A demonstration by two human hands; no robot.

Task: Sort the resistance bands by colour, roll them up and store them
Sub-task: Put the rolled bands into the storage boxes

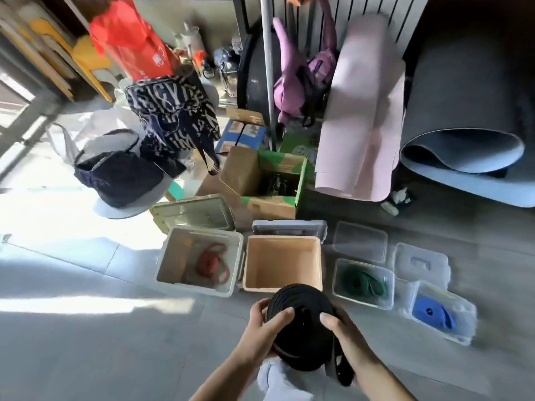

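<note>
Big white letters all over the dark tote bag (173, 117) — broken up by folds and blur, no word surely legible. Small white mark on the red bag (127, 39), too blurred to read. Printing on the blue carton (243, 136) and the green-edged cardboard box (278, 159) — unreadable too.

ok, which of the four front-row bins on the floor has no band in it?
The peach bin, second from left, just beyond the black roll. The others hold a red band, a green band and a blue band.
</note>
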